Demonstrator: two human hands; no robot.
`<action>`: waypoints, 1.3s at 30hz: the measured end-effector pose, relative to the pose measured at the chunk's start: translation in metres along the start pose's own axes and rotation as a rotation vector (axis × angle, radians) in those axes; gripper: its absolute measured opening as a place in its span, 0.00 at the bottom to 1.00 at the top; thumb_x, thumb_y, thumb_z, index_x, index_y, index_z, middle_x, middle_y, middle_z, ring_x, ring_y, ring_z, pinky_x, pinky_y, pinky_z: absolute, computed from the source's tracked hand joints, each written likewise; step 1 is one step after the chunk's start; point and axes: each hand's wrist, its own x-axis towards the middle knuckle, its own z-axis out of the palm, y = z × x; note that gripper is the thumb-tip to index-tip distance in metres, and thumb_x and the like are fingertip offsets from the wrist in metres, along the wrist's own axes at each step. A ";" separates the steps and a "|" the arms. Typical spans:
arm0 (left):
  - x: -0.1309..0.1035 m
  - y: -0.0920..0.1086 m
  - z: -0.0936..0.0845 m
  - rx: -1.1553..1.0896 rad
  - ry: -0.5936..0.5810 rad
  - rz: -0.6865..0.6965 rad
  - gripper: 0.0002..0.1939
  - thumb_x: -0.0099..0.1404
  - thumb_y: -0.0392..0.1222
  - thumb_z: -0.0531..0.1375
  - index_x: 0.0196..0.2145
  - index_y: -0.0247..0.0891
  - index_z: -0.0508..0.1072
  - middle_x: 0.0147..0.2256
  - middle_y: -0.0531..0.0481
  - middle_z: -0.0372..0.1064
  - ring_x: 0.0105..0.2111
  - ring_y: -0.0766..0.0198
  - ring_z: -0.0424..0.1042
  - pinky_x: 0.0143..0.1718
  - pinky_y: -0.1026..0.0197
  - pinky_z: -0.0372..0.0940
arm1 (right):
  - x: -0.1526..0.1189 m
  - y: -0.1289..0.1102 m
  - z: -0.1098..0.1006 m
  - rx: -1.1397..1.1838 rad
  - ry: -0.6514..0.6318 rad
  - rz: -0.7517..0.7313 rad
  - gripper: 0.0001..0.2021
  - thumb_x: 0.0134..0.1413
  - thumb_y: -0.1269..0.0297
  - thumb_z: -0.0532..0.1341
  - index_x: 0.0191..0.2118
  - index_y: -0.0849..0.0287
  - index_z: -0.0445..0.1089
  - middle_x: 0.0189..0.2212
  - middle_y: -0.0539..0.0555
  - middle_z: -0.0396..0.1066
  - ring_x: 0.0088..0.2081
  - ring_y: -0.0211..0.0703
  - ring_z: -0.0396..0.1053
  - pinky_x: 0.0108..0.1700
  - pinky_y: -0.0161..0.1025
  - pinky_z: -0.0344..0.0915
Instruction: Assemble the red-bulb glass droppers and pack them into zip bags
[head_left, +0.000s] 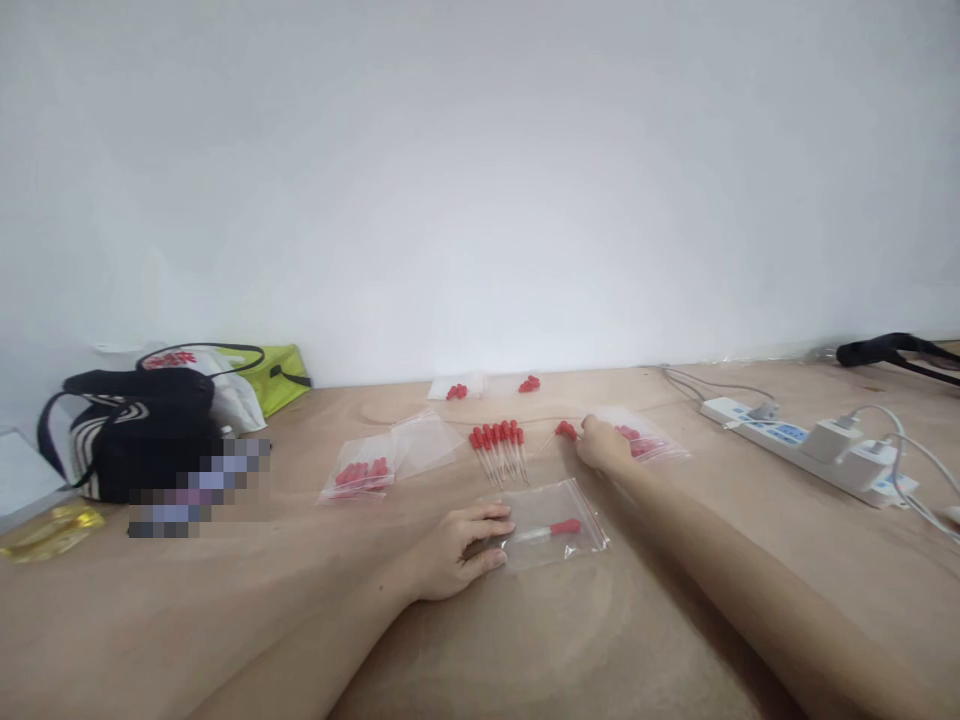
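My left hand (463, 550) lies on the left edge of a clear zip bag (525, 500), thumb and fingers apart. Inside that bag is a dropper with a red bulb (565, 526). Farther out, my right hand (600, 443) has its fingers drawn together beside red-bulbed droppers (565, 430); whatever is between its fingertips is too small to make out. Several droppers (499, 437) lie fanned on the table, red ends away from me. A bag with red bulbs (637, 440) sits just right of my right hand, partly hidden by it.
To the left are a filled bag (364, 474), a clear bag (424, 443), a black bag (165, 430) and a green bag (281, 380). Two small bags with red bulbs (457, 392) (529, 384) lie near the wall. A power strip (795, 442) with cables is at right.
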 end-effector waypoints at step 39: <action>0.000 0.002 -0.001 0.035 -0.036 -0.013 0.19 0.61 0.42 0.53 0.52 0.43 0.62 0.54 0.47 0.57 0.54 0.58 0.55 0.53 0.54 0.52 | -0.061 0.025 -0.022 0.606 -0.365 -0.255 0.11 0.45 0.59 0.56 0.23 0.61 0.70 0.23 0.52 0.71 0.26 0.39 0.67 0.28 0.33 0.61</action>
